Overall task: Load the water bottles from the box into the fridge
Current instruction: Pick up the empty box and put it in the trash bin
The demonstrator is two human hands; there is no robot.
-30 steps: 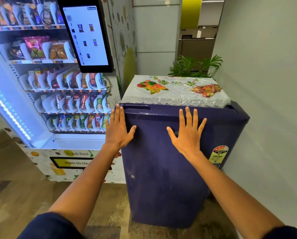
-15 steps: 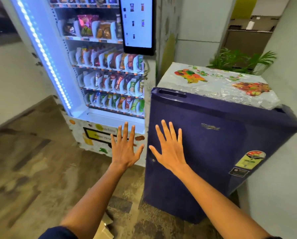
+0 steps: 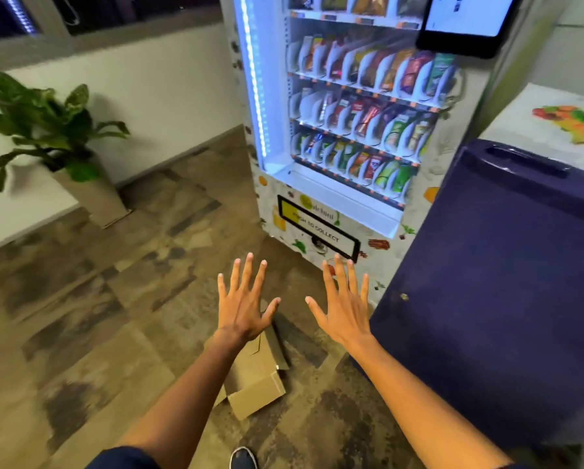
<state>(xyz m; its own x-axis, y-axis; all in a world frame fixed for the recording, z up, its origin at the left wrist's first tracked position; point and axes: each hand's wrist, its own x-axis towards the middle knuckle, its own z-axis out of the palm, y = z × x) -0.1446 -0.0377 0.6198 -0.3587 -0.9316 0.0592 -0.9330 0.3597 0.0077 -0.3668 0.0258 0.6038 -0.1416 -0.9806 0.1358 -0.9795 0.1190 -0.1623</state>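
Note:
A brown cardboard box (image 3: 255,379) lies on the floor below my left forearm, its flaps partly open; no bottles show inside it. The dark blue small fridge (image 3: 507,292) stands at the right with its door closed. My left hand (image 3: 243,301) hovers over the box with fingers spread, holding nothing. My right hand (image 3: 344,304) is spread flat in the air just left of the fridge door, also empty.
A lit snack vending machine (image 3: 348,123) stands behind the hands, beside the fridge. A potted plant (image 3: 57,137) sits at the left by the white wall. My shoe (image 3: 243,457) shows at the bottom edge. Patterned carpet floor (image 3: 97,299) spreads to the left.
My view has swung left and down from the fridge toward the floor. Both hands left the fridge door and now hang spread over the box, which has come into view.

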